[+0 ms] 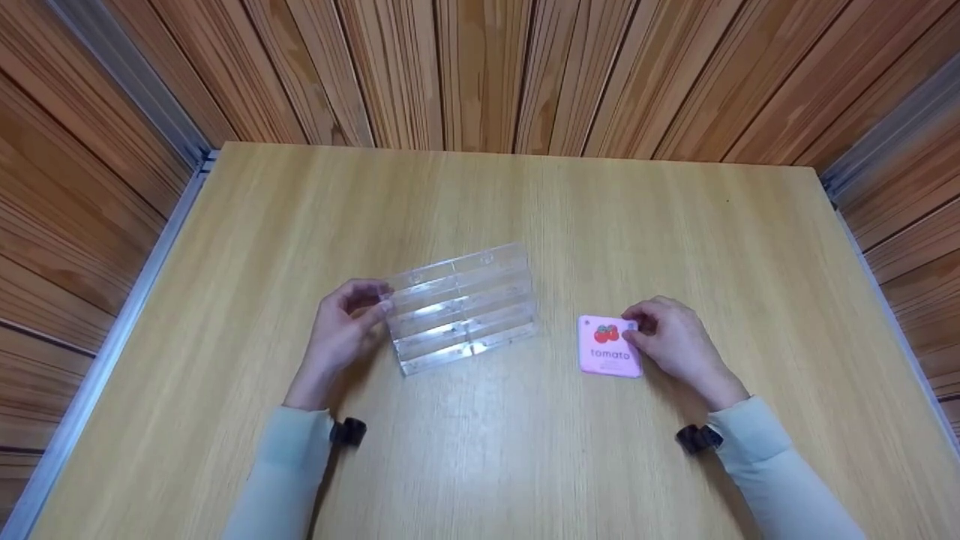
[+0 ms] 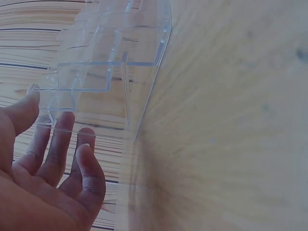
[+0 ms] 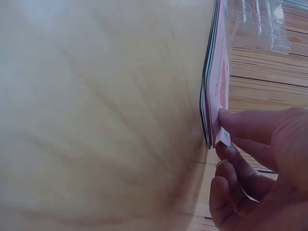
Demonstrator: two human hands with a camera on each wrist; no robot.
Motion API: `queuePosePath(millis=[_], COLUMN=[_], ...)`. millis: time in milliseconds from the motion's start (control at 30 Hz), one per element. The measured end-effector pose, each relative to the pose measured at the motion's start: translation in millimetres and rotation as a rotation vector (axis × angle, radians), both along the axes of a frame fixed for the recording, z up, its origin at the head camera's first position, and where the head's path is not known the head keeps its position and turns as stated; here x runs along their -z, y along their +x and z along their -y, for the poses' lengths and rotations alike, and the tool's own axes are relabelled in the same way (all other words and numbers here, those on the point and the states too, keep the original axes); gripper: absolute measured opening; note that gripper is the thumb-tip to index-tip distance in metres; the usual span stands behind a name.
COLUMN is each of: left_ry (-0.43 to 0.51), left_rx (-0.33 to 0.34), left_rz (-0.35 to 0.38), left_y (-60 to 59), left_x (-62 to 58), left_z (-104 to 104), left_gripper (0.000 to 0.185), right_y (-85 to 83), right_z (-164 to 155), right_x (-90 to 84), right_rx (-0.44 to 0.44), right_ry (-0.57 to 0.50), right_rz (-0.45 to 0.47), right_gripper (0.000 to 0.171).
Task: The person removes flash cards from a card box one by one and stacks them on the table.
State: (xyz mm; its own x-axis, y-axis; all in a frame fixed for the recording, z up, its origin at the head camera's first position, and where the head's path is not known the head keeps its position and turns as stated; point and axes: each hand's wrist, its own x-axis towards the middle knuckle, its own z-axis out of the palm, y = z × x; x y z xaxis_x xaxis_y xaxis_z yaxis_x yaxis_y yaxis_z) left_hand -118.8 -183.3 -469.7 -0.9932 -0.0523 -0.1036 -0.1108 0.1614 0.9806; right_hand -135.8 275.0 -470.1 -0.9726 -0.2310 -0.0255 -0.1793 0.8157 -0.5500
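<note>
A clear plastic tiered rack [image 1: 463, 309] stands on the wooden table, tilted slightly in the head view. My left hand [image 1: 341, 322] holds its left end, the thumb at the upper edge and the fingertips [image 2: 65, 118] close behind the plastic. To the right lies a small stack of square cards [image 3: 207, 96], the top one a pink tomato card [image 1: 609, 346] with a picture of red tomatoes. My right hand [image 1: 671, 341] pinches the right edge of that card, thumb on its face. In the right wrist view the card's near corner stands slightly apart from the cards below.
The light wooden table [image 1: 480, 465] reaches back to a wood-panelled wall [image 1: 480, 75]. Metal rails [image 1: 112, 337] run along the table's sides. Each wrist wears a small black camera [image 1: 349, 432].
</note>
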Motion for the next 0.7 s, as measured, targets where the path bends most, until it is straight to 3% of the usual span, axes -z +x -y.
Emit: queuePosePath(millis=[267,467,700], left_ry=[-0.005,-0.022,-0.151], left_rx=[-0.012,0.014,0.063], left_rz=[-0.045,-0.017,-0.021], left_y=[-2.4,0.2,5.9], left_x=[1.0,-0.9,-4.0], left_z=[0.1,6.7,10.2], left_gripper=[0.029,0.032,0.033], right_y=[-2.1,-1.3,5.5], right_z=[1.0,8.3,9.4], right_x=[1.7,1.8,0.7], right_rx=[0.015,0.034,0.034], right_ry=[0.020,0.051,0.022], right_rz=[0.008,0.020,-0.059], right_gripper=[0.023,0.026,0.023])
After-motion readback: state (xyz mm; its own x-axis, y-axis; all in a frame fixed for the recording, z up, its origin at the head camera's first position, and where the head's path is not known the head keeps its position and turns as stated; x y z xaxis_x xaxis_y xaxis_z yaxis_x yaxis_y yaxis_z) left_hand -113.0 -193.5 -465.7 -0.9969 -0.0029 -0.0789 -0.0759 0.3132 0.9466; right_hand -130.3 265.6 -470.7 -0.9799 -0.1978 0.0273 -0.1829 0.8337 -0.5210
